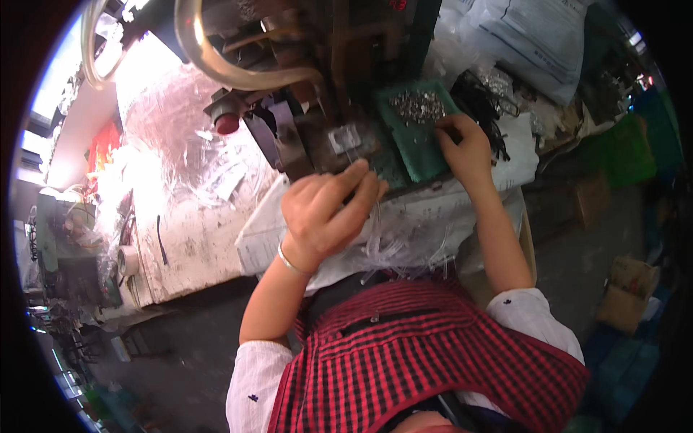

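My left hand is closed in a pinch just in front of the small bright metal plate on the bench machine. A thin pale piece shows by its fingertips, too fine to name. To the right, a green tray holds a heap of small shiny metal parts. My right hand is at the tray's right edge, thumb and fingers curled together. Whatever they hold, if anything, is too small to make out.
A red push button juts from the machine's left side, under a thick clear hose. Clear plastic strips lie along the bench's front edge. Dark cords and a large pale bag are at the right; a tape roll is left.
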Demonstrator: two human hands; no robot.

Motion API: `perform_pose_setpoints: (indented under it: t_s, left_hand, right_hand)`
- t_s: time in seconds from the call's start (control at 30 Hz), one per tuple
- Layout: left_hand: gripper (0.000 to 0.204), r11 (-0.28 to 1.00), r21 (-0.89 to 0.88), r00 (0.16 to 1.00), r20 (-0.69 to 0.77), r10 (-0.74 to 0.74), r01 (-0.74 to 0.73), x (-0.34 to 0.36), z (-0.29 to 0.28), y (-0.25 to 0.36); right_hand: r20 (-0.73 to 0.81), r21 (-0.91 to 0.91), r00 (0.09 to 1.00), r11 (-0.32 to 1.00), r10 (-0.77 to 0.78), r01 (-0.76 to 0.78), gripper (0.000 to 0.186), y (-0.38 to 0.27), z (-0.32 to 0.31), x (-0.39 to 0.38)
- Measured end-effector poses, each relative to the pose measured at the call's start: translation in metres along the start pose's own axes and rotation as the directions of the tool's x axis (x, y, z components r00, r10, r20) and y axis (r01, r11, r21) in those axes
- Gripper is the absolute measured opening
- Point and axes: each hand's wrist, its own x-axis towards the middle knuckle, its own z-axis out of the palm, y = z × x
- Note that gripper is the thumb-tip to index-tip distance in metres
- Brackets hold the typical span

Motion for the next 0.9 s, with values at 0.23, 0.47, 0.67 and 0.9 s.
perform_pose_setpoints:
  t_s: [0.23, 0.47, 0.67, 0.9]
  left_hand:
    - [0.027, 0.999, -0.012, 0.999, 0.013, -0.04, 0.04, -0.008, -0.011, 0.006]
    - [0.03, 0.827, -0.02, 0.784, -0.306, -0.54, 0.562, -0.082, -0.025, -0.002]
    - [0.033, 0.449, -0.261, 0.444, -0.082, -0.892, 0.855, -0.121, -0.005, -0.093]
    - [0.025, 0.437, -0.349, 0.441, -0.073, -0.895, 0.829, -0.116, -0.001, -0.093]
  right_hand:
    - [-0.038, -0.33, 0.971, 0.921, -0.234, 0.209, 0.012, -0.016, 0.026, -0.021]
    - [-0.125, -0.151, 0.982, 0.981, -0.145, 0.126, 0.012, -0.011, 0.027, -0.024]
    - [-0.037, 0.082, 0.999, 0.997, -0.006, 0.009, 0.02, -0.025, 0.03, -0.01]
    - [0.02, 0.243, 0.999, 0.969, 0.048, -0.052, 0.016, -0.04, 0.032, -0.011]
